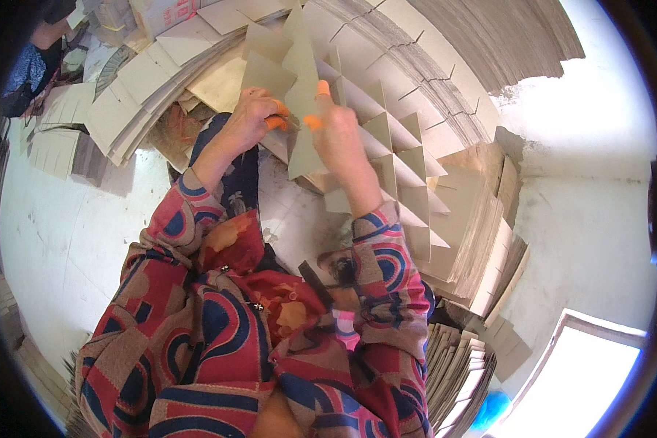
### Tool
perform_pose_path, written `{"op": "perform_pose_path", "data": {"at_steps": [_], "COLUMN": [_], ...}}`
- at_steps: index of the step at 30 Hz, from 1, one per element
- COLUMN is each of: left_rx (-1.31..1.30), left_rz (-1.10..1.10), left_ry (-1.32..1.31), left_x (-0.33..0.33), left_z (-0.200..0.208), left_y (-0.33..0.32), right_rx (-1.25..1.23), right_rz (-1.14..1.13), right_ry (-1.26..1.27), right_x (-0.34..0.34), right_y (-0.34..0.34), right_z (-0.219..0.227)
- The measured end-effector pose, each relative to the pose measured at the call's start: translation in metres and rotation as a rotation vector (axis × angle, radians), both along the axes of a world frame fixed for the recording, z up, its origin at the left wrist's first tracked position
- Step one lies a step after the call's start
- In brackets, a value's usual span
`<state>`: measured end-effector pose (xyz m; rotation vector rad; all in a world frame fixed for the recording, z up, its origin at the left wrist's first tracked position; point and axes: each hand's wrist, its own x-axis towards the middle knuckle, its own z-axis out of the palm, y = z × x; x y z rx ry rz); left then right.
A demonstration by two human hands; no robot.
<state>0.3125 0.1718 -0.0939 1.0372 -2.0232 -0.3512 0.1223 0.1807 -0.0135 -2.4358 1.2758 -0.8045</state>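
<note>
A grey cardboard divider grid [415,166] of interlocked strips stands in front of me, its cells stretching to the right. At its left side a tall cardboard strip [304,66] stands upright between my hands. My left hand [250,120], with orange covers on its fingertips, is closed in a pinch at the strip's left side, by a smaller cross piece. On the strip's right side my right hand [336,139] has its fingers bent around the edge, and an orange-covered finger points up. Part of its grip is hidden behind the hand.
Stacks of slotted cardboard sheets [409,62] rise behind the grid. More cardboard piles stand at the right [463,233] and the far left [142,80]. A bundle of strips [452,365] sits by my right elbow. At the upper left edge another person's patterned clothing [28,71] shows.
</note>
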Motion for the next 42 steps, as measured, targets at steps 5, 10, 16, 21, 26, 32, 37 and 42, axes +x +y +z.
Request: {"op": "perform_pose_path", "data": {"at_steps": [5, 10, 16, 21, 26, 32, 37, 42], "left_rx": [0.032, 0.010, 0.018, -0.069, -0.044, -0.105, -0.082, -0.105], "left_rz": [0.016, -0.002, -0.017, -0.037, -0.010, 0.088, -0.115, -0.161], "left_ry": [-0.041, -0.004, 0.003, 0.025, 0.014, -0.252, -0.452, -0.466], "left_x": [0.001, -0.001, 0.001, 0.000, -0.010, -0.007, -0.053, -0.055], "left_z": [0.001, 0.000, 0.001, -0.006, -0.007, 0.016, 0.042, 0.032], "left_y": [0.000, 0.000, -0.002, -0.006, -0.011, 0.008, 0.010, -0.034], "right_rx": [0.167, 0.194, 0.138, 0.248, 0.372, 0.307, -0.339, 0.446], "right_rz": [-0.079, -0.019, 0.036, 0.023, -0.086, -0.271, -0.858, -0.581], "right_ry": [-0.054, 0.070, 0.160, 0.253, 0.244, 0.173, 0.383, 0.169], "right_x": [0.010, 0.016, 0.010, 0.006, 0.014, -0.041, -0.171, -0.155], "right_y": [0.004, 0.001, -0.012, -0.019, 0.015, -0.007, -0.033, -0.001], "right_z": [0.001, 0.004, -0.010, 0.000, -0.045, 0.002, -0.056, -0.024]}}
